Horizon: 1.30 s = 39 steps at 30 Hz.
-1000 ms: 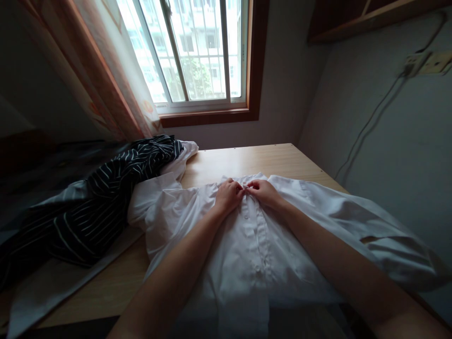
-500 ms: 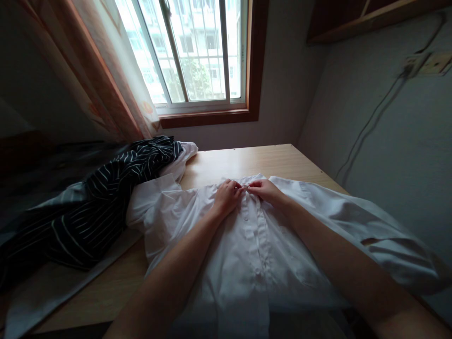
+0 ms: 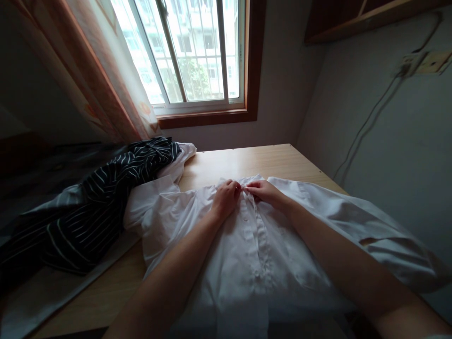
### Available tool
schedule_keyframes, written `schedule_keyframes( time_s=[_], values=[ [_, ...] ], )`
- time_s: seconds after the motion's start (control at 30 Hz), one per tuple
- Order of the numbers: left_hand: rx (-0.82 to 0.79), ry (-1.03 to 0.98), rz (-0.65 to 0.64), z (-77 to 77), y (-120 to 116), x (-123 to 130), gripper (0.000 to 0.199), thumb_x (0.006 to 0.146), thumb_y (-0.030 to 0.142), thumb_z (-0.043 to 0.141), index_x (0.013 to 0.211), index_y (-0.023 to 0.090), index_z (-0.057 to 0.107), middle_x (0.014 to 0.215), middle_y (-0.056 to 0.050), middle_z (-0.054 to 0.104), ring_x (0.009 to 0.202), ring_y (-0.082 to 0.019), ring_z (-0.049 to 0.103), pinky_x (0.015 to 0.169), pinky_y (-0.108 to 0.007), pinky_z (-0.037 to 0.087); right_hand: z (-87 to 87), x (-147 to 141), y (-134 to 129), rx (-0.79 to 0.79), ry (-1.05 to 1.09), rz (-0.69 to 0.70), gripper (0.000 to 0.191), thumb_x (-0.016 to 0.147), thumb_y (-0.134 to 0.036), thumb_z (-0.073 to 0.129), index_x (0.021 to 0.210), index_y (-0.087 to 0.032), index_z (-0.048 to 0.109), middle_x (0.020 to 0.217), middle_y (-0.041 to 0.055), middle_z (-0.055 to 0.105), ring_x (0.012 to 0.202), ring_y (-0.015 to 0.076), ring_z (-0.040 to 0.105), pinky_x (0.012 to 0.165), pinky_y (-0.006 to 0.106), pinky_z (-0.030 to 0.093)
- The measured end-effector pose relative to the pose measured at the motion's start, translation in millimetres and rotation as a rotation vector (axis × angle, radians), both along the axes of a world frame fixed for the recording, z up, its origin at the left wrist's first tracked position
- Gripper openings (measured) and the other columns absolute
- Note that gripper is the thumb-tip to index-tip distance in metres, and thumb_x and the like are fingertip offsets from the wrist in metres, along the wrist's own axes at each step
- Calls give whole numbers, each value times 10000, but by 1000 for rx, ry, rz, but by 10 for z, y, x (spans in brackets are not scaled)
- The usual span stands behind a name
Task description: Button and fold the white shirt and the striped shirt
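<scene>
A white button-up shirt lies spread out, front side up, on the wooden table. Its collar points to the far side, and one sleeve stretches out to the right. My left hand pinches the front of the shirt just below the collar. From the other side, my right hand grips the same spot, its thumb and finger close to those of the left. The fingertips nearly meet over the top of the button strip. Any button between them is too small to make out.
A heap of dark striped clothing and some pale cloth lie on the left. Behind the table is a window with a curtain. A cord hangs down the right wall from a socket.
Both hands stay at the top of the shirt front, and their fingertips have shifted slightly. The whole view has moved a little.
</scene>
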<state>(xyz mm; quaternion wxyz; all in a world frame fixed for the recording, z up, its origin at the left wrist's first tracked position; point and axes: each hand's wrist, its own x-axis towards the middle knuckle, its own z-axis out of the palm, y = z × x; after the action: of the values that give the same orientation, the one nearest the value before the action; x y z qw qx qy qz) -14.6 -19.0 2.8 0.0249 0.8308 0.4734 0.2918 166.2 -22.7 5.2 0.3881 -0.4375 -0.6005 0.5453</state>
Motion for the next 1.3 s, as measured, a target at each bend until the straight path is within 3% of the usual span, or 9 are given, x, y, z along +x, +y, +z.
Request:
schedule_keyframes(
  time_s=[0.2,0.33,0.63,0.9,1.1,1.3],
  values=[
    [-65,-145,13,-31,39,15,107,903,183,576,849,163,666,885,-76,699,844,-207,620,810,-319,477,-84,5,54,34,48,-20,344,701,-470,736,841,-159,689,605,-19,593,525,107,496,480,222,364],
    [-120,-210,18,-43,74,18,90,880,207,608,839,176,682,879,-65,714,862,-205,633,817,-314,481,-144,-26,90,111,33,-102,254,677,-373,744,825,-171,698,718,12,678,589,131,578,543,244,450],
    [-310,-380,-35,-22,151,-63,159,822,300,653,815,160,728,791,-46,732,726,-176,642,671,-262,453,-263,-65,153,209,-36,-134,181,727,-327,659,824,-176,685,641,0,656,518,140,580,501,257,453],
    [-465,-420,-31,49,137,-86,204,775,314,608,720,155,723,671,-21,696,625,-147,593,586,-232,405,-248,-173,92,445,-281,-259,109,798,-274,631,791,-182,690,804,46,723,747,180,649,709,289,492],
    [-474,-422,-49,83,124,-86,466,837,512,497,588,153,659,541,-7,607,527,-126,521,516,-229,348,-167,-230,7,480,-388,-279,86,831,-214,611,799,-187,687,819,52,725,767,190,649,736,300,488],
    [-479,-450,8,78,113,-82,357,731,484,643,714,142,745,643,-37,693,618,-163,597,549,-234,391,-146,-251,-18,490,-447,-307,66,835,-188,621,820,-187,686,853,61,723,810,198,650,778,305,490]
  ],
)
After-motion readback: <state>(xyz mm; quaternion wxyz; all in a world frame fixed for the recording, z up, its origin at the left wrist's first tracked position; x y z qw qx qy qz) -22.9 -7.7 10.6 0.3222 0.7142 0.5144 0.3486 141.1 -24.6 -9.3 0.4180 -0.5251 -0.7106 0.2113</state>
